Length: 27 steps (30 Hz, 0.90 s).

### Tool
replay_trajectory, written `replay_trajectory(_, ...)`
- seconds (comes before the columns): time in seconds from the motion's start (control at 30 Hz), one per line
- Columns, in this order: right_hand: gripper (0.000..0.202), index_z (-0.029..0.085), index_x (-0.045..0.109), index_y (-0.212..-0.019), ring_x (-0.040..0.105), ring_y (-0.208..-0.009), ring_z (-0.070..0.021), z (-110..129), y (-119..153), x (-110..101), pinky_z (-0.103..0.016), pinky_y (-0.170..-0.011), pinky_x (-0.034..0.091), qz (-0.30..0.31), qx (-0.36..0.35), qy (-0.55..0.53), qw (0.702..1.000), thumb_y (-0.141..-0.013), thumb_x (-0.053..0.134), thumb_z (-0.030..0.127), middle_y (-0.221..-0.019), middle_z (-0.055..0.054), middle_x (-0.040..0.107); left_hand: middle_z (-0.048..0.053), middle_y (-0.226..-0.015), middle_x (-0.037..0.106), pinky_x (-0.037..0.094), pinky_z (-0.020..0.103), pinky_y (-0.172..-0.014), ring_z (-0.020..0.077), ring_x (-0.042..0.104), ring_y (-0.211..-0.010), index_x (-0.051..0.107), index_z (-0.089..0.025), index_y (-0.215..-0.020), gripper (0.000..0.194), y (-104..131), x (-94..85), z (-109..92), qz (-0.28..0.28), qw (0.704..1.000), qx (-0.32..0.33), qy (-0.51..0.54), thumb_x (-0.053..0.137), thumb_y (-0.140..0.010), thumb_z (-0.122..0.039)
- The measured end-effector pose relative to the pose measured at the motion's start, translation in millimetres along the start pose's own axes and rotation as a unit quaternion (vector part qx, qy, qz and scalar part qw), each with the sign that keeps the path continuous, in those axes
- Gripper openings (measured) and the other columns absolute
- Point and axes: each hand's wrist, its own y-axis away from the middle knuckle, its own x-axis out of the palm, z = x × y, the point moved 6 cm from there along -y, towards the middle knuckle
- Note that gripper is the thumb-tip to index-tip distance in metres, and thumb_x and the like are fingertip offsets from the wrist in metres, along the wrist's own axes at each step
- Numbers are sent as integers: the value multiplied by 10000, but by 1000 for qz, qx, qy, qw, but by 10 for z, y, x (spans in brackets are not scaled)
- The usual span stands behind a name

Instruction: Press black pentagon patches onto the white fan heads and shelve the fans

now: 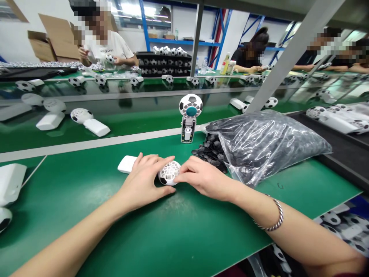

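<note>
A small white handheld fan (169, 172) with a soccer-ball head lies on the green bench, its lattice grille facing up. My left hand (145, 177) wraps over its neck and the side of the head, thumb below; its white handle sticks out beyond the fingers to the left. On the right side of the head, the thumb and forefinger of my right hand (203, 177) are pinched together. Whatever lies between those fingertips is hidden. Just past my right hand is a pile of small black pieces (211, 149), spilling from a clear plastic bag (268, 138).
A fan with an opened handle (188, 119) stands upright behind my hands. Beyond a pale rail, finished-looking fans (90, 121) lie on the green conveyor (138, 115). A black tray (346, 154) of fans is at right. Co-workers sit across the line. A slanted metal post (291, 57) crosses the right.
</note>
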Motion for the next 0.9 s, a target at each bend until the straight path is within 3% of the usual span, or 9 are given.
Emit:
replay_trajectory(0.07, 196, 141, 570, -1029, 447, -844, -178, 4, -22, 17, -307, -747, 396, -6, -8, -11, 1000, -877, 459, 88, -934, -66, 563, 34, -1145, 536, 123, 561, -1030, 275, 388, -1157, 406, -319, -1250, 717, 0, 2, -6, -23, 999, -24, -3, 573, -630, -638)
replay_trajectory(0.13, 126, 139, 553, -980, 458, -823, -168, -25, -39, 21, -304, -759, 395, -19, 4, -43, 999, -880, 478, 116, -906, -57, 571, 40, -1149, 542, 129, 550, -1036, 271, 389, -1165, 451, -298, -1216, 685, 0, 10, -14, -38, 998, -46, -6, 541, -643, -662)
replay_trajectory(0.3, 132, 160, 503, -860, 486, -757, -127, -175, -51, 8, -241, -706, 410, -80, 120, -163, 976, -799, 592, 83, -805, -3, 540, 42, -1137, 552, 144, 544, -1037, 259, 406, -1155, 489, -277, -1179, 565, 8, 10, -61, -62, 996, -61, -3, 544, -698, -568)
replay_trajectory(0.47, 161, 158, 487, -814, 480, -714, -96, -250, -60, 44, -206, -676, 419, -104, 187, -242, 946, -768, 634, 111, -802, 18, 497, 46, -1021, 584, 211, 489, -1031, 223, 497, -1008, 517, -220, -1132, 494, 13, -9, -108, -86, 995, -38, 20, 576, -708, -467)
replay_trajectory(0.6, 120, 158, 522, -786, 489, -661, -93, -388, 11, 25, -197, -608, 410, -19, 240, -216, 946, -785, 637, 193, -748, 26, 532, 44, -1082, 562, 171, 470, -1062, 212, 479, -1039, 484, -216, -1139, 519, 0, 3, -108, -67, 996, 11, 61, 606, -694, -454)
replay_trajectory(0.73, 137, 178, 600, -794, 517, -741, -142, -542, 148, -57, -234, -642, 395, 78, 290, -29, 953, -724, 706, 230, -770, 4, 565, 68, -1114, 542, 103, 519, -1072, 257, 413, -1134, 488, -213, -1118, 599, -25, -20, -29, -39, 996, 4, 75, 628, -642, -549)
replay_trajectory(0.9, 99, 186, 617, -822, 539, -791, -148, -582, 183, -7, -227, -674, 394, 115, 325, 26, 938, -745, 679, 174, -838, -10, 571, 77, -1330, 386, 128, 572, -1041, 332, 139, -1312, 413, -275, -1250, 585, -16, 11, -45, 52, 994, -9, 98, 582, -723, -463)
